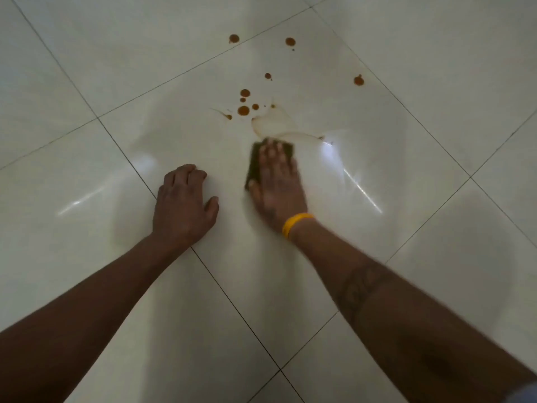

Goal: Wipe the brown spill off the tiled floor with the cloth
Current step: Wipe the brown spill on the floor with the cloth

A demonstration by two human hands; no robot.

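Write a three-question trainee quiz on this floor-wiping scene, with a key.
1. True or false: the cloth lies under the right hand.
2. Where is the left hand? A) on the cloth B) on the bare floor C) in the air
3. Fill in: beyond the cloth, brown ___ remain unwiped.

Key: 1 true; 2 B; 3 drops.
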